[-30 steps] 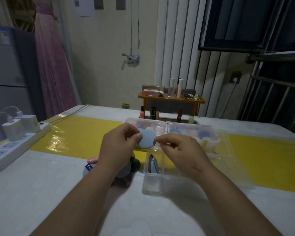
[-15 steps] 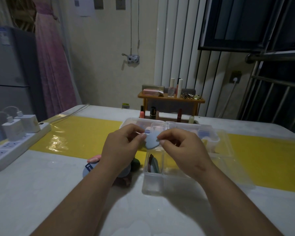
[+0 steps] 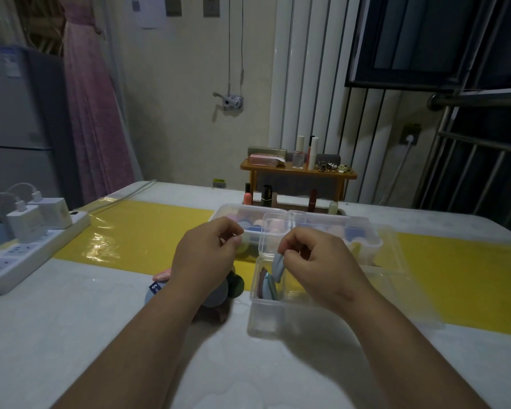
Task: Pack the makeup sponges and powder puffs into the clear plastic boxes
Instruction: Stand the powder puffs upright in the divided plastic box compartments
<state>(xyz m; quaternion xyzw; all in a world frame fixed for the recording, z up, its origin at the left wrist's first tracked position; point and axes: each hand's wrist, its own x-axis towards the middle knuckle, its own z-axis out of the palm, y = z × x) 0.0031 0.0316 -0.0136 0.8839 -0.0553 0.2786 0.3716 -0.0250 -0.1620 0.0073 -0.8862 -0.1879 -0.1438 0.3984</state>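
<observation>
My right hand [image 3: 316, 261] pinches a light blue powder puff [image 3: 278, 268] by its upper edge and holds it on edge inside the near clear plastic box [image 3: 266, 320]. Two or three puffs [image 3: 266, 286] stand upright at the box's left end. My left hand [image 3: 207, 258] hovers just left of the box with curled fingers and holds nothing. Beneath it lies a pile of loose puffs and sponges [image 3: 222, 293], blue, dark green and pink, partly hidden by my wrist. Behind, a second clear box [image 3: 369, 243] holds several puffs and sponges.
A white power strip [image 3: 27, 252] with chargers lies at the left table edge. A yellow runner [image 3: 148, 234] crosses the white table. Lipsticks and bottles [image 3: 266, 196] stand at the far edge before a small wooden shelf [image 3: 298, 172].
Both hands held the blue puff above the box. Now my left hand has let go, and my right hand has lowered the puff into the near box.
</observation>
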